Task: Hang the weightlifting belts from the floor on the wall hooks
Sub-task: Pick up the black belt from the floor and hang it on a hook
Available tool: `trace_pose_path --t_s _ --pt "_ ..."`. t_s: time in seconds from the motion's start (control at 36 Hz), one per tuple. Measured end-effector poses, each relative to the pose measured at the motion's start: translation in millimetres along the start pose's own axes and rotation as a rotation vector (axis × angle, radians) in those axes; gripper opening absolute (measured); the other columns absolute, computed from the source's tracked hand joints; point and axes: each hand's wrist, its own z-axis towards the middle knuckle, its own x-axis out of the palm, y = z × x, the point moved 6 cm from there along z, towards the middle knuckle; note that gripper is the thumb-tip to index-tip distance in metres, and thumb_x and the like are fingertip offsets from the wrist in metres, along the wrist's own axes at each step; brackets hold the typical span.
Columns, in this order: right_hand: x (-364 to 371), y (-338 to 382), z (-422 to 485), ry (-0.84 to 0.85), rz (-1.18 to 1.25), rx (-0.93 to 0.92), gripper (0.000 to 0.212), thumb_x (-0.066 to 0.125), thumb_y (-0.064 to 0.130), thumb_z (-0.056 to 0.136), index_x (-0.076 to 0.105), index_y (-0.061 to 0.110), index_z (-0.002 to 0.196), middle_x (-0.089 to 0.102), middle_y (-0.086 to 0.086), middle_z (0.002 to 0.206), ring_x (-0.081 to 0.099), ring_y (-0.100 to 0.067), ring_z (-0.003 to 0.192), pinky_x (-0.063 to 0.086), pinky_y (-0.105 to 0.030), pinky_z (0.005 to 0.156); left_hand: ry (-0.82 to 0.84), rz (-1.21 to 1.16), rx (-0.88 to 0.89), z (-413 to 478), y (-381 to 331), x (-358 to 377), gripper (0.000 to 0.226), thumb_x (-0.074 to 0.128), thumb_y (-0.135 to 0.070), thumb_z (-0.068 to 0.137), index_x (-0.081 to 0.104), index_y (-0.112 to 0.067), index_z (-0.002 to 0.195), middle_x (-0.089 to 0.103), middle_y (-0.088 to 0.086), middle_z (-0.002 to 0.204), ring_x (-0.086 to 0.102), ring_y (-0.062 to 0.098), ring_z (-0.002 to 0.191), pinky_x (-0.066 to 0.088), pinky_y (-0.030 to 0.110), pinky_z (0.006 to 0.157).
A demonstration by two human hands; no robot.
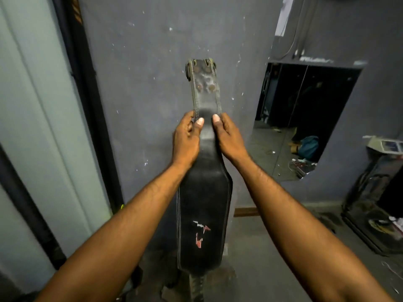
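Your two bare forearms (122,227) reach up from the bottom corners and meet at the black leather belt (205,214), which you hold upright in front of the grey wall (152,73), off the floor (272,247). Its wide padded part hangs between your forearms, with a worn red and white mark near the lower end; the narrow strap runs up above your hands to the metal buckle (200,66) at the top, close to the wall, though whether it touches cannot be told. Your left hand (186,140) pinches the strap's left edge, thumb flat on the front and fingers curled behind. Your right hand (229,138) grips the right edge the same way. To the right of the belt a mirror (305,118) is set in the wall and shows a blue bag (308,147) among clutter on the ground. To the left stands a pale green panel (32,127) beside a dark frame (87,83)
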Motion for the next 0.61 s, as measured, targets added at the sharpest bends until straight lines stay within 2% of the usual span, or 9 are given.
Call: trace_pose_path --t_s 0.06,0.11,0.17,0.22,0.31,0.36,0.42,0.53,0.61 --pt "-1 4 -2 -0.005 -0.005 0.012 0.025 0.041 0.039 0.106 0.054 0.021 0.095 0.057 0.014 0.084 0.054 0.011 0.076 0.042 -0.019 0.074 0.000 0.003 0.070 9 -18 0 0.023 0.055 -0.018 0.100 0.063 -0.011 0.121 0.072 0.001 0.112 0.068 0.011 0.103 0.054 0.029 0.093" --pt "1 -2 -9 0.042 0.019 0.045 0.027 0.039 0.041 0.106 0.056 0.020 0.101 0.059 0.015 0.090 0.054 0.013 0.080 0.042 -0.023 0.082 0.004 -0.004 0.111 19 -27 0 0.023 0.055 -0.017 0.100 0.063 -0.009 0.121 0.072 0.004 0.113 0.068 0.016 0.105 0.053 0.030 0.094" --pt "8 -8 -18 0.139 0.115 0.037 0.027 0.041 0.035 0.107 0.058 0.023 0.124 0.065 0.014 0.117 0.057 0.016 0.105 0.046 -0.020 0.095 -0.012 -0.010 0.145 25 -34 -3 0.023 0.054 -0.014 0.101 0.062 -0.005 0.120 0.071 0.004 0.111 0.067 0.012 0.102 0.051 0.023 0.091" --pt "12 -6 -19 0.196 0.183 -0.012 0.036 0.046 0.029 0.106 0.051 0.019 0.140 0.062 0.004 0.135 0.058 -0.002 0.124 0.046 -0.026 0.106 -0.023 -0.008 0.169 29 -37 -4 0.023 0.054 -0.014 0.101 0.062 -0.004 0.121 0.071 0.005 0.111 0.066 0.011 0.101 0.050 0.020 0.089" --pt "12 1 -9 0.185 0.167 -0.082 0.044 0.051 0.030 0.103 0.048 0.015 0.144 0.060 -0.001 0.140 0.056 -0.013 0.130 0.044 -0.043 0.112 -0.033 -0.002 0.194 34 -44 -4 0.022 0.054 -0.015 0.101 0.062 -0.006 0.120 0.071 0.004 0.111 0.066 0.011 0.101 0.050 0.019 0.089" --pt "10 6 -1 0.172 0.169 -0.089 0.042 0.051 0.026 0.103 0.050 0.014 0.143 0.060 -0.002 0.139 0.056 -0.013 0.130 0.043 -0.044 0.112 -0.051 0.001 0.201 40 -49 -3 0.020 0.054 -0.013 0.101 0.062 -0.007 0.118 0.070 0.002 0.108 0.065 0.008 0.098 0.049 0.017 0.087" --pt "6 9 4 0.213 0.207 -0.058 0.040 0.051 0.023 0.104 0.049 0.016 0.143 0.062 0.000 0.137 0.059 -0.011 0.126 0.048 -0.036 0.109 -0.076 0.013 0.217 44 -54 -3 0.020 0.054 -0.012 0.101 0.062 -0.007 0.118 0.070 0.003 0.109 0.065 0.007 0.098 0.049 0.015 0.087" --pt "3 -11 -2 0.515 0.201 0.101 0.037 0.061 0.027 0.098 0.052 0.028 0.134 0.067 0.011 0.124 0.067 -0.002 0.110 0.054 -0.019 0.091 -0.093 0.051 0.264 54 -62 -2 0.021 0.054 -0.014 0.101 0.061 -0.006 0.118 0.070 0.004 0.110 0.065 0.009 0.100 0.050 0.020 0.090" --pt "-3 -38 -9 0.561 0.243 0.231 0.038 0.066 0.028 0.095 0.056 0.022 0.132 0.071 0.003 0.122 0.069 -0.012 0.109 0.057 -0.028 0.092 -0.131 0.075 0.289 60 -64 -2 0.021 0.054 -0.018 0.100 0.060 -0.008 0.118 0.069 -0.001 0.107 0.065 0.008 0.098 0.051 0.025 0.091"
